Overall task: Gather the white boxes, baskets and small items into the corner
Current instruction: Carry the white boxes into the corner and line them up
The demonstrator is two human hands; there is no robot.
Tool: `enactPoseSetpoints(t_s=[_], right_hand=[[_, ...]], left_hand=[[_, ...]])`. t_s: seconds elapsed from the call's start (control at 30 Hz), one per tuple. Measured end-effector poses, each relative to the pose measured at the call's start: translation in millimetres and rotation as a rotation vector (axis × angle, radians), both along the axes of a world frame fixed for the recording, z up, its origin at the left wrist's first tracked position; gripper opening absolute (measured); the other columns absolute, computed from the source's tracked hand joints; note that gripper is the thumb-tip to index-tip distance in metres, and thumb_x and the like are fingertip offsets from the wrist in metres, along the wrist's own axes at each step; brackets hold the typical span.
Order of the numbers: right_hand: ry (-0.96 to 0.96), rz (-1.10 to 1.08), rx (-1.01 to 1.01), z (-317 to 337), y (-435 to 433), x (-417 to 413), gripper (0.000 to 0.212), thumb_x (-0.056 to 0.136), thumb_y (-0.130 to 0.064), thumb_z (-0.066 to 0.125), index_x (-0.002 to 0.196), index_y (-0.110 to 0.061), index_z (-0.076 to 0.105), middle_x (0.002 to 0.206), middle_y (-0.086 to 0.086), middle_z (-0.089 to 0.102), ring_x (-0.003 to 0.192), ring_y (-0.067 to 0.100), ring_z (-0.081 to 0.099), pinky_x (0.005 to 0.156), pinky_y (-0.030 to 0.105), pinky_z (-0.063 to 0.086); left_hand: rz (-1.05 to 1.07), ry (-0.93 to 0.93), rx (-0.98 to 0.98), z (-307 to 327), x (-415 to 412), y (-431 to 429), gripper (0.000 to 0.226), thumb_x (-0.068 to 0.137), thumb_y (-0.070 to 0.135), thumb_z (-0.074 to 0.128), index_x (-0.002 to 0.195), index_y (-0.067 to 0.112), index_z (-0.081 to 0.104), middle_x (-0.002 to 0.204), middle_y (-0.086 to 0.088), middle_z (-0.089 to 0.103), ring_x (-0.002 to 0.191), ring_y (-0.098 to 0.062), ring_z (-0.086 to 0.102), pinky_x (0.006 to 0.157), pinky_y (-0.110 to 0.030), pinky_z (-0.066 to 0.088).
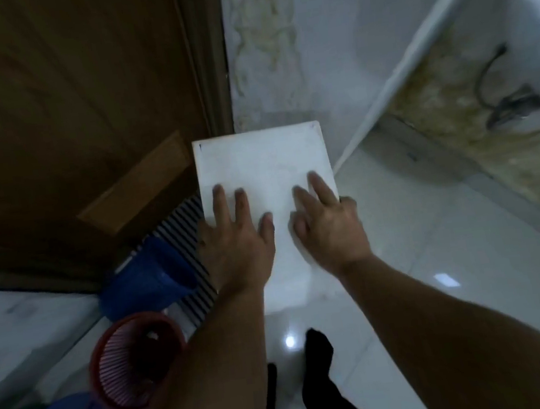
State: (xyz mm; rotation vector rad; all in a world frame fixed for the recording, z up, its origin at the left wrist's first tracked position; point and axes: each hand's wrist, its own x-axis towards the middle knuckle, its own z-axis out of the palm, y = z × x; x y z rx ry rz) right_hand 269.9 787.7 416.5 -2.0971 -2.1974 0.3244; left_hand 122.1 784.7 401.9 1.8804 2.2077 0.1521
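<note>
Head view: both my hands lie flat on the white box (263, 167) in the corner.
My left hand (235, 239) and right hand (330, 227) press its top, fingers spread. The box stands on the floor (439, 250) between wooden door (77, 109) and wall (326, 42). Just left: slatted basket (180, 226), blue basket (148, 278), red basket (134, 359). Box corner marks unreadable.

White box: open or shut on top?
Shut: the white box shows a flat, unbroken top, with the left hand and right hand resting on it.
</note>
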Motion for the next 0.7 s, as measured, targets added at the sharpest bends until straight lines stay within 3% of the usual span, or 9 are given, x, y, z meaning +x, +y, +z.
enactPoseSetpoints(t_s=[0.17,0.3,0.5,0.7], right_hand=[[-0.043,-0.166,0.129,126.8,-22.8,25.4,0.049,0.097,-0.046,0.032,0.142,-0.027,0.038,0.160,0.002,0.023,0.111,0.047,0.054,0.092,0.045,0.049],[-0.102,-0.296,0.235,190.1,-40.7,55.7,0.050,0.099,-0.042,0.036,0.145,-0.023,0.037,0.160,0.005,0.022,0.122,0.042,0.049,0.101,0.044,0.040],[-0.076,-0.525,0.289,227.0,-87.6,120.5,0.051,0.096,-0.045,0.033,0.143,-0.027,0.034,0.160,0.003,0.020,0.127,0.039,0.047,0.099,0.045,0.039],[-0.035,-0.865,0.325,242.7,-185.7,223.4,0.047,0.096,-0.045,0.035,0.140,-0.030,0.035,0.160,0.000,0.020,0.121,0.043,0.048,0.097,0.047,0.041]], left_hand=[[-0.109,-0.024,0.131,123.7,31.1,-7.2,0.069,0.093,0.066,0.028,0.151,0.027,0.030,0.160,-0.006,0.020,0.130,-0.043,0.042,0.098,-0.053,0.046],[-0.213,-0.067,0.223,182.7,66.1,-9.1,0.069,0.092,0.068,0.028,0.150,0.030,0.028,0.160,-0.004,0.021,0.130,-0.042,0.041,0.098,-0.052,0.044],[-0.422,-0.121,0.322,229.2,137.6,-33.0,0.068,0.091,0.067,0.030,0.147,0.030,0.032,0.159,-0.002,0.023,0.124,-0.042,0.042,0.094,-0.049,0.042],[-0.741,-0.183,0.346,254.8,264.2,-92.3,0.068,0.091,0.066,0.031,0.148,0.030,0.031,0.159,0.000,0.020,0.124,-0.040,0.043,0.093,-0.048,0.042]])
